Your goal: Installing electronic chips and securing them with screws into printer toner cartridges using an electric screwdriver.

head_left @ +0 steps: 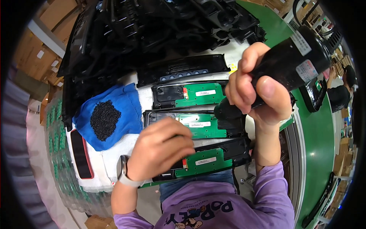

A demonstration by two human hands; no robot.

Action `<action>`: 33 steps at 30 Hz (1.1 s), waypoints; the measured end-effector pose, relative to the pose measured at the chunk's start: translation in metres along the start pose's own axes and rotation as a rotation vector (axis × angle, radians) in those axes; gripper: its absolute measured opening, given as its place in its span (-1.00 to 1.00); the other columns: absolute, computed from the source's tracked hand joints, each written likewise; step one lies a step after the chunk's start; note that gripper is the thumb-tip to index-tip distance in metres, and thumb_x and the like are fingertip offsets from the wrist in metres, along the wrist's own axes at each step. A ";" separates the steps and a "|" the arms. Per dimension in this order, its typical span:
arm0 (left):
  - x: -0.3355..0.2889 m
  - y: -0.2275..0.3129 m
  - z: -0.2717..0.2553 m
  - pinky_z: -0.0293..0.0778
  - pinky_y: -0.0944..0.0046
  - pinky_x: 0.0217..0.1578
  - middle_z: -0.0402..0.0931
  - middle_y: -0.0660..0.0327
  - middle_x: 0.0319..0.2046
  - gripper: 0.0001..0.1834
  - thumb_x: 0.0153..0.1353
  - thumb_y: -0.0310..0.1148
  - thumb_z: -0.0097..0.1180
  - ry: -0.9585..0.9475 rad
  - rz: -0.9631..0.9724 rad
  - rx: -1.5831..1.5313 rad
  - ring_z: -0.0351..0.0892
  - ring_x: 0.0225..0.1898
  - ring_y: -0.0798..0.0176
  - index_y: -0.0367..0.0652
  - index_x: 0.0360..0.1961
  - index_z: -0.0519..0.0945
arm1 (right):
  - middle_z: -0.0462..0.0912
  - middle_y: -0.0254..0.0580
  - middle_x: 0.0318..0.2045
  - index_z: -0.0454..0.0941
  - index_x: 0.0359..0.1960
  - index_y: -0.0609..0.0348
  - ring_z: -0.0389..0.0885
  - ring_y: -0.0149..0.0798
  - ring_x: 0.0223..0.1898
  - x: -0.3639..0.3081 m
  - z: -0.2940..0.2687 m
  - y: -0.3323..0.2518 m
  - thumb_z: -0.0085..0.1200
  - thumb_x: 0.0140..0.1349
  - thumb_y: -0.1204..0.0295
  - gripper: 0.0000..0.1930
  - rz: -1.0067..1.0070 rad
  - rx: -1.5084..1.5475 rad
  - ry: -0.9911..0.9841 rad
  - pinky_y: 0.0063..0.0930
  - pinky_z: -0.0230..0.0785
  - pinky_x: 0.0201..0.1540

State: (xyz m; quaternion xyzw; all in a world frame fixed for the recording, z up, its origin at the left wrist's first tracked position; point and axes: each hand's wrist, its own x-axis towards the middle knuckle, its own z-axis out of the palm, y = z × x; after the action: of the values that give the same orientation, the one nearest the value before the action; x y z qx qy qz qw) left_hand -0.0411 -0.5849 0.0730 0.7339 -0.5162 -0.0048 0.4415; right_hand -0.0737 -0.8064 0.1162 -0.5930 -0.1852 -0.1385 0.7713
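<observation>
My right hand (259,82) is wrapped round a black electric screwdriver (286,61), its nose pointing down and left over the middle panel. My left hand (162,149), wearing a watch (124,168), is over the left parts of the middle and near panels, with fingers curled together; whatever they hold is hidden. Three black plastic panels with green circuit boards lie in a row: a far board (198,100), a middle board (204,131) and a near board (213,164). Each bears a white label. The screwdriver's tip cannot be seen clearly.
A heap of small black screws (105,120) lies on a blue cloth (131,99) at the left. Beside it rests a red-edged phone (82,152). Black plastic housings (160,34) are piled at the back, with another black panel (183,70) before them. A green bench (320,145) extends right.
</observation>
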 end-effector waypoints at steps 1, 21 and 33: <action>0.000 0.002 0.002 0.44 0.25 -0.35 0.52 0.13 -0.39 -0.85 -0.21 -0.49 0.28 -0.088 0.067 -0.048 0.53 -0.34 0.12 -0.26 -0.55 0.57 | 0.30 -0.36 -0.74 0.25 -0.24 0.27 0.24 -0.47 -0.80 0.000 0.001 0.000 0.01 0.08 0.27 -0.65 0.001 -0.006 0.009 -0.59 0.07 -0.71; -0.012 -0.011 0.029 0.43 0.26 -0.43 0.48 0.23 -0.38 -0.83 -0.20 -0.51 0.22 -0.172 0.064 0.143 0.47 -0.40 0.16 -0.21 -0.50 0.51 | 0.31 -0.31 -0.75 0.25 -0.36 0.31 0.22 -0.49 -0.81 -0.003 0.015 0.006 0.15 -0.10 0.39 -0.64 0.051 -0.049 0.083 -0.63 0.10 -0.76; -0.010 -0.006 0.030 0.46 0.32 -0.46 0.48 0.24 -0.40 -0.85 -0.24 -0.52 0.13 -0.133 0.085 0.188 0.46 -0.37 0.23 -0.25 -0.53 0.52 | 0.36 -0.34 -0.73 0.28 -0.50 0.25 0.32 -0.51 -0.71 -0.004 0.025 0.011 0.14 -0.13 0.56 -0.76 0.006 -0.106 0.062 -0.68 0.16 -0.66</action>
State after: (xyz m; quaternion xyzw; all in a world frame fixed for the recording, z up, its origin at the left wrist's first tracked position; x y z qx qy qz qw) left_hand -0.0545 -0.5962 0.0464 0.7476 -0.5732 0.0135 0.3351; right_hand -0.0760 -0.7793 0.1105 -0.6289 -0.1519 -0.1642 0.7446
